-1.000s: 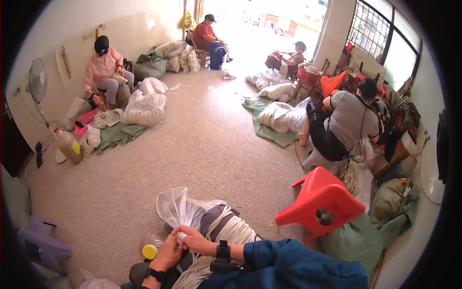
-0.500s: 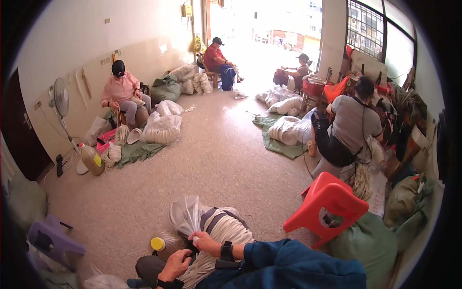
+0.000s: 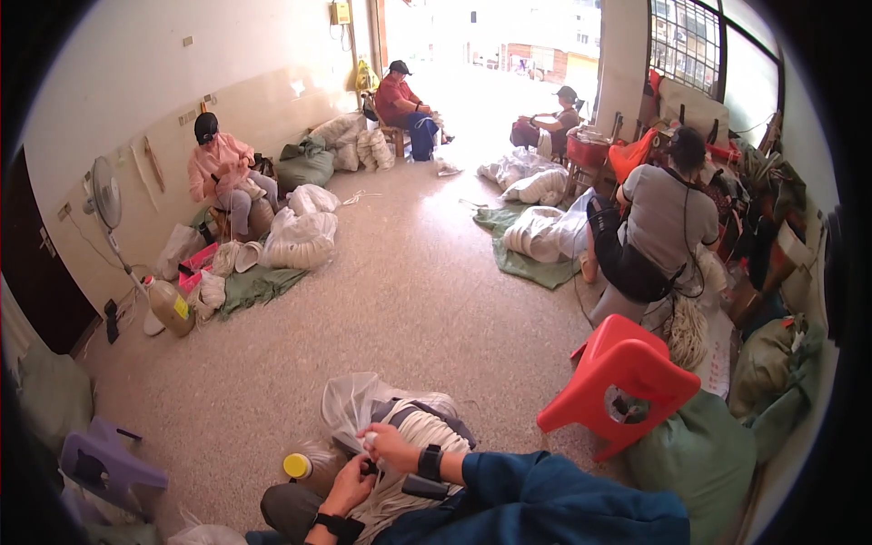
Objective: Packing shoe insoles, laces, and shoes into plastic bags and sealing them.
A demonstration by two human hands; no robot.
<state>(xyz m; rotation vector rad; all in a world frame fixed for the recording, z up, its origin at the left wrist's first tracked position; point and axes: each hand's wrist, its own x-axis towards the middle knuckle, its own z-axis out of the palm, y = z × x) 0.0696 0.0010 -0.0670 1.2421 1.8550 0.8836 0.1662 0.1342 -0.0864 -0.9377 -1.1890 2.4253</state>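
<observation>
The right hand (image 3: 391,447) has its grip tight around the bunched neck of the clear bag (image 3: 348,401), seemingly to keep it gathered beside the pale rope (image 3: 420,434), while whether the left hand (image 3: 351,483) below holds anything, I cannot tell

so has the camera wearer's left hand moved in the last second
Yes: judged against the yellow bottle cap, the left hand is now lower, toward the picture's bottom edge.
</observation>
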